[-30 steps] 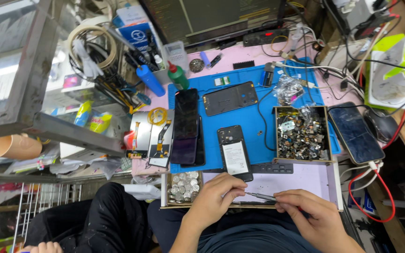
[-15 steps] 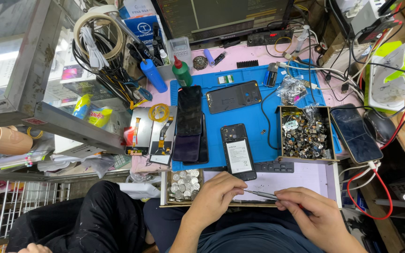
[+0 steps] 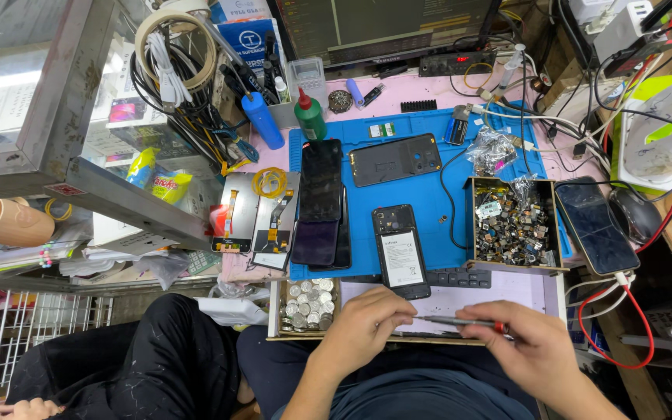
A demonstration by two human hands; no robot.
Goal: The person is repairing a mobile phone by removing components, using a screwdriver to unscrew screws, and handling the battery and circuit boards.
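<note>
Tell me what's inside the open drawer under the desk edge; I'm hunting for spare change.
The drawer's left compartment holds a heap of silver coins. The rest shows a pale lining, partly covered by the left hand and right hand holding a screwdriver.

Clutter around the blue work mat

On the blue mat (image 3: 421, 194) lie a stack of dark phone screens (image 3: 322, 204) and a black back cover (image 3: 395, 159); a box of small metal parts (image 3: 513, 225) sits at its right edge, a green bottle (image 3: 309, 117) at its top, a tray of coins (image 3: 309, 302) below
</note>
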